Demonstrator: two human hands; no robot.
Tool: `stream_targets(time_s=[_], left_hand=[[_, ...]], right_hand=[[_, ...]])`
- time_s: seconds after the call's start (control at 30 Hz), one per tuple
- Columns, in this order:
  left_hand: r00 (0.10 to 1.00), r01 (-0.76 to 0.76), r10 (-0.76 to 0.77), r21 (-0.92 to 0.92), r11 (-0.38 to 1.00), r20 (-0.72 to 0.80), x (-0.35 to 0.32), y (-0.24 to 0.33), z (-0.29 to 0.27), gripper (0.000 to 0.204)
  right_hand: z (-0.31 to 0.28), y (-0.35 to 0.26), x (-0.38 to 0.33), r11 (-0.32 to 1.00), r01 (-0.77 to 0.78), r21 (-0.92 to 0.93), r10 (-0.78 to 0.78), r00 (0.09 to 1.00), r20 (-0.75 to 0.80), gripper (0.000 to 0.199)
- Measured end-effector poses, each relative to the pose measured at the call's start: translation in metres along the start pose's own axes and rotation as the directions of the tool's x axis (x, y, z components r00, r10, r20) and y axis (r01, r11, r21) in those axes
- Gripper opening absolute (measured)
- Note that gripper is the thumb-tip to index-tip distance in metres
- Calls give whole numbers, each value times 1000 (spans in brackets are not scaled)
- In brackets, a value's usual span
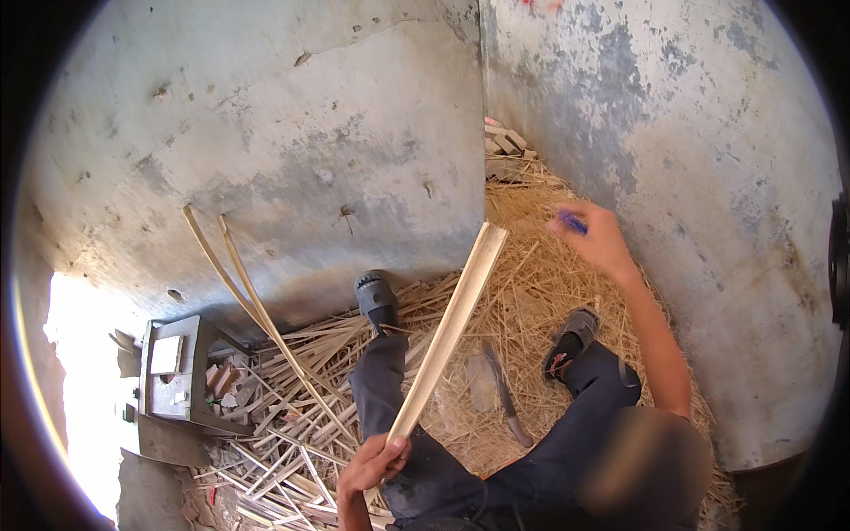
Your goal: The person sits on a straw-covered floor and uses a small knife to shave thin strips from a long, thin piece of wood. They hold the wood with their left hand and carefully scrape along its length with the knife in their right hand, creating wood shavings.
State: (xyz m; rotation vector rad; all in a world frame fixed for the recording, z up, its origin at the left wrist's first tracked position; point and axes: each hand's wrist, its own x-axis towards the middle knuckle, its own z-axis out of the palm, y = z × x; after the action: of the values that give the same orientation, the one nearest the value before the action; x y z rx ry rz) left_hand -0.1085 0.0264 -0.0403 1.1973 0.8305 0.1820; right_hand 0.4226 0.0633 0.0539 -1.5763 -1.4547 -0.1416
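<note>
"What's at the far left?"

"A wooden stool (181, 398), then two long bent strips (232, 257) leaning on the wall (292, 150). Loose slats (292, 442) litter the floor; they could slide if the left shoe (375, 294) came down on them."

"And the left grip (376, 462)?"

"Clenched around the near end of a pale, trough-shaped strip (452, 327), which slants toward the far right. Held at one end only, it could twist, I'd judge, if its far end were knocked, and a rough edge might leave a splinter."

"What lies right of that?"

"What looks like a curved knife (502, 387), on the straw (531, 292) between the shoes. A shift of the right shoe (577, 329) could catch it."

"And the right grip (604, 241)?"

"Raised right of the strip's far end, apart from it, curled around a small blue thing (574, 223), too blurred to identify. A loose hold could drop it into the straw."
</note>
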Motion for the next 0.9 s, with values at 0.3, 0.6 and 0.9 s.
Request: stream_targets(time_s=[0.3, 0.6, 0.9], left_hand=[[987, -39, 49, -66, 997, 156, 21, -4, 15, 49], [921, -301, 249, 140, 943, 301, 50, 6, 20, 61], [895, -326, 328, -58, 944, 304, 96, 68, 55, 68]], right_hand=[[9, -114, -32, 417, -477, 773, 180, 877, 444, 42], [15, -135, -51, 656, -416, 630, 288, 909, 300, 32], [24, -140, -63, 703, -329, 630, 256, 944, 207, 31]])
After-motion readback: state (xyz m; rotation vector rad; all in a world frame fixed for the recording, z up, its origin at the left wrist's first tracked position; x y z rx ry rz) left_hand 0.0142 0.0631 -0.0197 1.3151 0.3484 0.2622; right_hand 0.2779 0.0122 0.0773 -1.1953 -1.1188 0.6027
